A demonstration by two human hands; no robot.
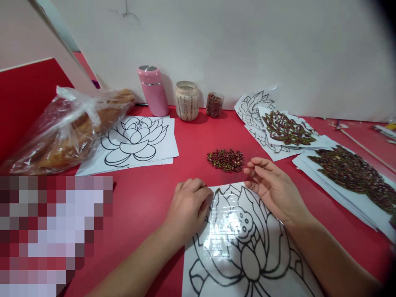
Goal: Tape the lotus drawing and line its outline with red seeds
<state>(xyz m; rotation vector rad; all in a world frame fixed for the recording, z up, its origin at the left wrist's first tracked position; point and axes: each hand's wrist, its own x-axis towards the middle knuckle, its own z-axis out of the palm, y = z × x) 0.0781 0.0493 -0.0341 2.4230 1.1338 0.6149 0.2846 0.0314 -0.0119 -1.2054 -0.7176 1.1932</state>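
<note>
A craft workspace: red tabletop with lotus line drawings, bean pile and bean-covered pictures.

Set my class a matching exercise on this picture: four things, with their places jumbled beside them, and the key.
1. Jar
2. Bean pile
3. Left hand
4. Bag

A. At the upper left edge of the lotus sheet
B. Against the papers at the left
C. Between the pink flask and the cup
D. Loose on the table, between cup and lotus sheet

Pairs: 1-C, 2-D, 3-A, 4-B
</note>
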